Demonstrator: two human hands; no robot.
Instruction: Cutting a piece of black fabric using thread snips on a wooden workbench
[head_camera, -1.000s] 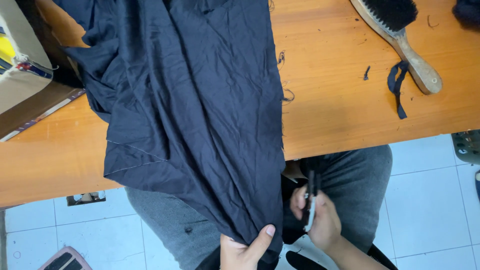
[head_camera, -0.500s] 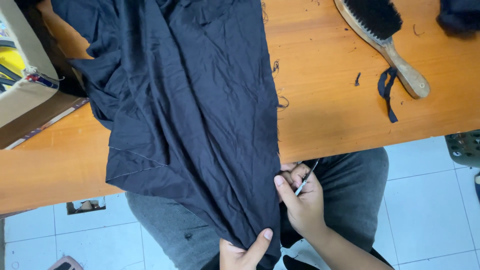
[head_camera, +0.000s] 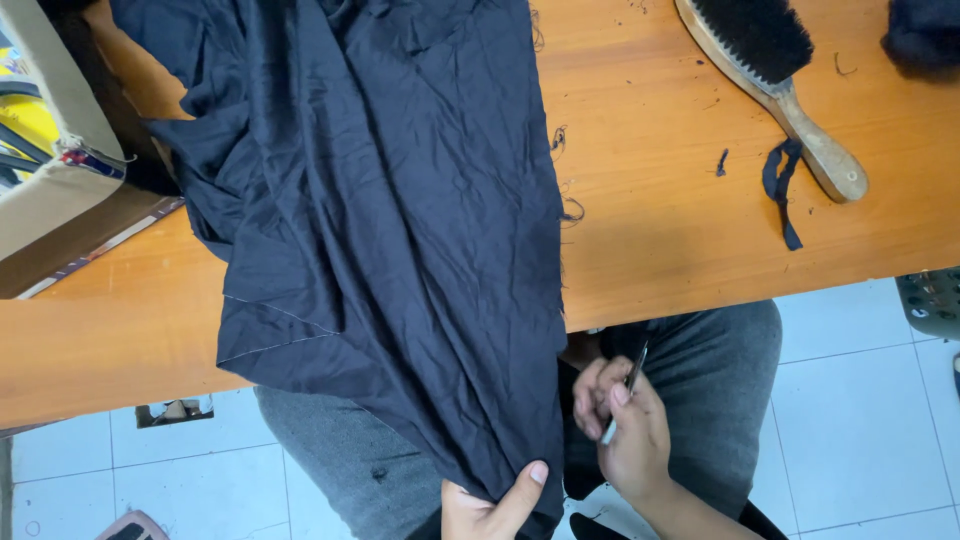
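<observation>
Across the wooden table (head_camera: 680, 230) and off its near edge: dark navy cloth (head_camera: 380, 250), crumpled toward the far side, draped down over grey-trousered legs (head_camera: 720, 370) to the bottom of the view. Down at the hanging hem, left hand (head_camera: 490, 505) — thumb pressed on the front of the fabric, pinching its lowest edge, most of the hand cut off by the frame. Just to the right, touching the cloth's right border, right hand (head_camera: 625, 435), fingers curled tight around a small thin metal tool (head_camera: 625, 395) — slim, silvery, slanting up and to the right; exact kind too small to tell. Between the two hands, only a narrow gap.

On the table's right part, well apart from the hands: wooden-handled brush (head_camera: 775, 75) with black bristles, lying diagonally, handle pointing toward the near edge. Just beside the handle, touching or nearly so, black strip of fabric (head_camera: 780, 190), looped and limp. Scattered near the cloth's right edge, loose dark threads (head_camera: 565, 205). At the far right corner, dark fuzzy lump (head_camera: 920, 35), partly out of view. At the left edge, beige box-like object (head_camera: 55, 170) with yellow showing inside, sitting on a flat board. Below everything, pale tiled floor (head_camera: 860, 420).
</observation>
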